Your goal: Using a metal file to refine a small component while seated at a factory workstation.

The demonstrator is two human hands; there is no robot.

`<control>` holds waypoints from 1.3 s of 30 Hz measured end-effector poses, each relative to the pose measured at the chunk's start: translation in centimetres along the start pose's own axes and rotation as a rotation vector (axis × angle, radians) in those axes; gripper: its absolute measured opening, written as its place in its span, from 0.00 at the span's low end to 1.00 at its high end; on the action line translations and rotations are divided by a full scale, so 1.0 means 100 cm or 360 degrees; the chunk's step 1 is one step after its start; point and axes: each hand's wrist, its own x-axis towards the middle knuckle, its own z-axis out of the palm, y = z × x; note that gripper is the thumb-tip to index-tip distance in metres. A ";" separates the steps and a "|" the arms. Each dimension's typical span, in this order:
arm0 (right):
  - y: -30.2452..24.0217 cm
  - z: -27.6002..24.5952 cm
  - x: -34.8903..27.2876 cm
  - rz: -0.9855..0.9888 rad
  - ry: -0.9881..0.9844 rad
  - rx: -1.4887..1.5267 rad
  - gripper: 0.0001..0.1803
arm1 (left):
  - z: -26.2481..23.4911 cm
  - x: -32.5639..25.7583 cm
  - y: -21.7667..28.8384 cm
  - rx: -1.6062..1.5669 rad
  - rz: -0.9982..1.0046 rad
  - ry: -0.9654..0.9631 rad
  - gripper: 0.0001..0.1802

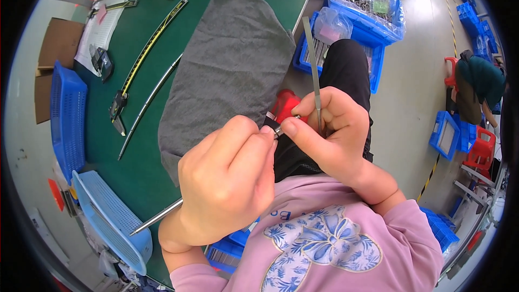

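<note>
My left hand [224,176] is closed around a slim metal rod [157,217], whose pointed end sticks out past the wrist at lower left. Between the fingertips of both hands is the rod's other end, a small shiny metal tip [278,131]. My right hand [340,132] pinches at this tip with thumb and forefinger. A long flat metal file [312,57] stands up from between its other fingers, narrow end down in the palm. Fingers hide part of the rod and the file's lower end. A grey cloth [230,65] lies on the table beyond my left hand.
On the green table [148,146] lie a caliper [146,51] and another jointed metal rod [151,103]. Blue baskets [67,119] line the left edge. Blue bins with metal parts [362,2] stand beyond my knee. At far right a person [476,81] bends near red stools.
</note>
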 end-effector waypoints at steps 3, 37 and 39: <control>-0.004 0.000 0.000 0.0065 0.0024 0.0046 0.09 | 0.000 0.000 -0.002 -0.0059 -0.0015 -0.0029 0.07; -0.001 -0.007 -0.005 -0.0048 -0.0023 0.0367 0.06 | -0.001 0.007 -0.009 -0.0608 -0.0168 -0.0091 0.08; -0.001 -0.008 -0.005 -0.0065 -0.0027 0.0354 0.06 | -0.001 0.007 -0.010 -0.0621 -0.0151 -0.0076 0.08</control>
